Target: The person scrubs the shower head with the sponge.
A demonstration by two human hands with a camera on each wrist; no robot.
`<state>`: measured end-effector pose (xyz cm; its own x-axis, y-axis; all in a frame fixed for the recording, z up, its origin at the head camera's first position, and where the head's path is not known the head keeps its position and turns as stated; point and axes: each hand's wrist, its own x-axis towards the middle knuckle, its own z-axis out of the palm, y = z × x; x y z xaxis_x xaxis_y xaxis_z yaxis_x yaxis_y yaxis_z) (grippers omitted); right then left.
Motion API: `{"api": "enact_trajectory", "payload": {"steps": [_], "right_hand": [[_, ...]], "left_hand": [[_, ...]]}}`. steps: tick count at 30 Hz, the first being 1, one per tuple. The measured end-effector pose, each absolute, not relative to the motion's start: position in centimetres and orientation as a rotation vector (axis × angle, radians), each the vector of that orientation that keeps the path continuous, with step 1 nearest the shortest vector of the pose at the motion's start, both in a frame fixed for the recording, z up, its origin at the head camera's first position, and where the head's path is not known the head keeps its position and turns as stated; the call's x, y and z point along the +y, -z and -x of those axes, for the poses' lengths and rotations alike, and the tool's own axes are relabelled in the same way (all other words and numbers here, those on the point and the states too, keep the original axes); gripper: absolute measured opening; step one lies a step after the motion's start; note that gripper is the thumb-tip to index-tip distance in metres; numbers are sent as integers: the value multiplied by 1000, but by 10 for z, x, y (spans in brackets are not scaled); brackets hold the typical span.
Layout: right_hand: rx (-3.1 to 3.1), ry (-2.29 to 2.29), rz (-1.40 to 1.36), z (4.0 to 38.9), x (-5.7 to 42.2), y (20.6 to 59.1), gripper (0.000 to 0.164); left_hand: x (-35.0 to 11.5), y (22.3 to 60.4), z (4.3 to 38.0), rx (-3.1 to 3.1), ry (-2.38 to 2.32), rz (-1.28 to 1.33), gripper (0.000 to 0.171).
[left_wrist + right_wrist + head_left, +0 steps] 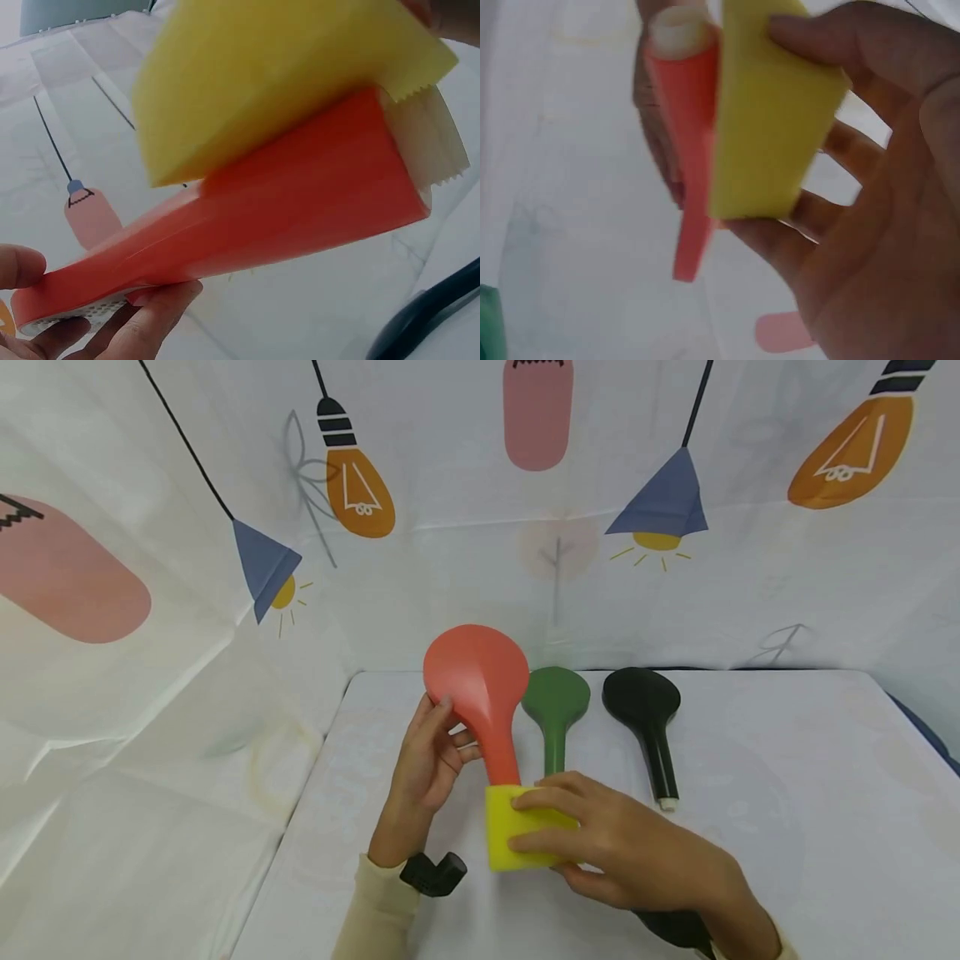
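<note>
Through the head view I see the left hand [426, 768] grip a red handheld shower head [477, 672] at centre; the right hand [618, 835] holds a yellow sponge [501, 831] against its handle, lower centre. A green shower head [557, 695] lies just right.

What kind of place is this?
Perhaps a makeshift indoor work booth: a white-topped table stands before a sheet printed with lamps and bulbs, and a red shower-head-shaped item and a yellow block are held above it.
</note>
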<state>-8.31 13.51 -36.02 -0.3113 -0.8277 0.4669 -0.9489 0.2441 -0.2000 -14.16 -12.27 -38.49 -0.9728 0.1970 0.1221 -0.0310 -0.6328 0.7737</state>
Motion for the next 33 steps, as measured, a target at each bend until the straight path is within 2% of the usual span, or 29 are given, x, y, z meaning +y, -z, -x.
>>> {"api": "enact_trajectory", "payload": {"steps": [7, 9, 11, 16, 19, 23, 33], "right_hand": [[-2200, -851, -2085, 72, 153, 350, 44], [-2129, -933, -2129, 73, 156, 347, 43], [-2078, -952, -2029, 74, 156, 345, 43], [-2126, -850, -1540, 87, 147, 350, 36], [-2181, -758, -1370, 94, 140, 359, 34], [-2203, -623, -1309, 99, 133, 369, 37], [-2219, -504, -1356, 98, 124, 372, 52]], "left_hand": [[-119, 385, 141, 1274, -2708, -321, 40], [-117, 385, 141, 1277, -2693, -321, 38], [-114, 385, 141, 1297, -2655, -322, 38], [-105, 388, 138, 1371, -2505, -328, 48], [-100, 391, 135, 1374, -2447, -325, 49], [-95, 394, 133, 1360, -2432, -303, 47], [-95, 392, 138, 1444, -2484, -210, 43]]}}
